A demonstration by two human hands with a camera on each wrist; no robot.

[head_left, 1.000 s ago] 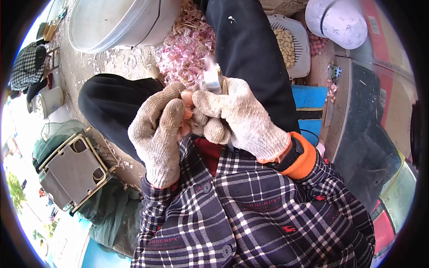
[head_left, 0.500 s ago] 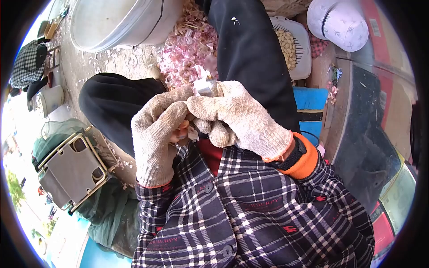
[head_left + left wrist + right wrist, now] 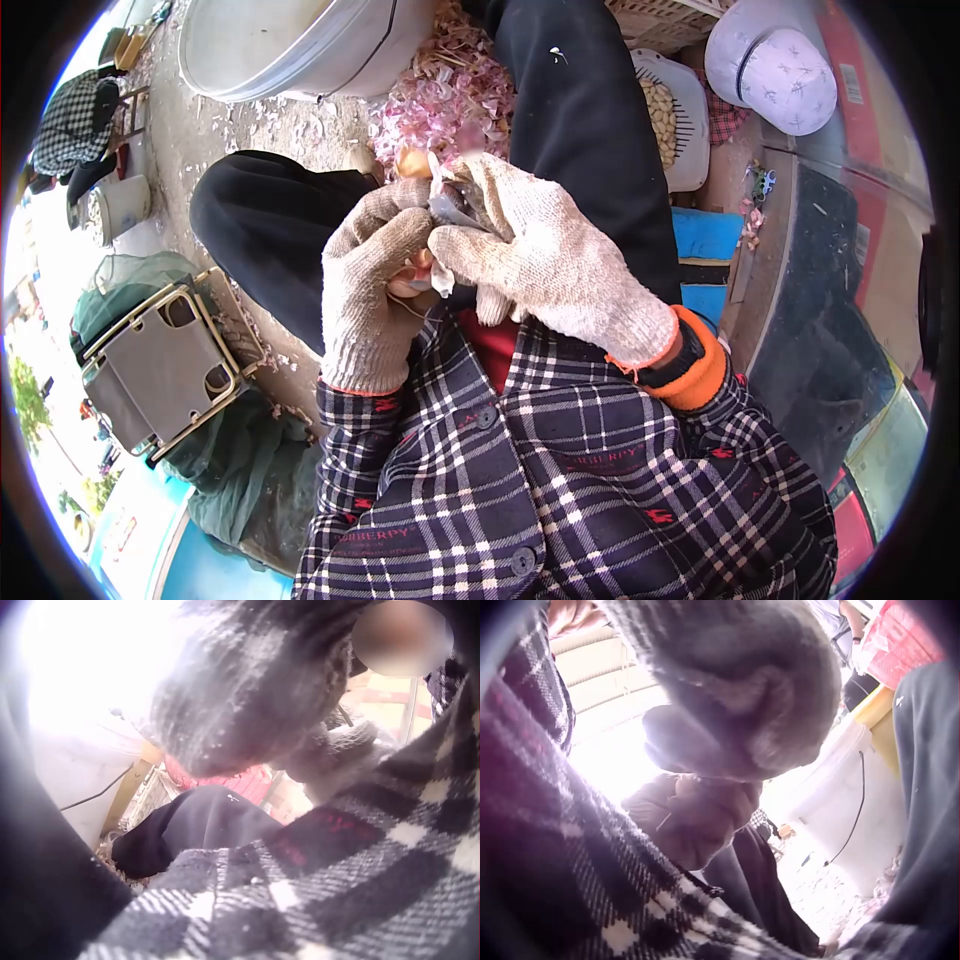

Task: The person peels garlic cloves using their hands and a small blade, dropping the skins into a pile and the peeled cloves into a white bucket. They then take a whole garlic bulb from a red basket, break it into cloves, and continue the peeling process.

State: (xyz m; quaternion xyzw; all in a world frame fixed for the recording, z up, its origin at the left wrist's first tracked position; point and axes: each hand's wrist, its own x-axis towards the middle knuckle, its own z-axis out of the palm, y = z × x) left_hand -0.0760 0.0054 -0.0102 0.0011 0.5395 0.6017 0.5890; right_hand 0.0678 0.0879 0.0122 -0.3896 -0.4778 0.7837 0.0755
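Note:
Both hands wear off-white knitted gloves and meet in front of the chest. My left hand [image 3: 362, 290] curls round garlic cloves [image 3: 410, 278] with pinkish-tan skin, partly hidden in the palm. Just beyond its fingertips shows another tan clove [image 3: 412, 162]. In my right hand [image 3: 560, 255] a short grey metal blade [image 3: 453, 212] is gripped, its thumb lying close to the left fingertips. White loose skin [image 3: 441, 279] hangs beside the held cloves. In the wrist views the left glove [image 3: 240, 697] and right glove [image 3: 742, 690] look dark and blurred, hiding the cloves.
Pink and white garlic skins [image 3: 440, 110] are heaped between the legs, beside a large white bucket [image 3: 300, 50]. A white basket [image 3: 685, 130] of peeled cloves stands beyond the right leg, near a pale hat [image 3: 785, 80]. A folding chair [image 3: 160, 370] stands at left.
The right hand with the blade has turned and shifted over the left fingertips. A tan clove now shows beyond the left fingers. The view has shifted slightly.

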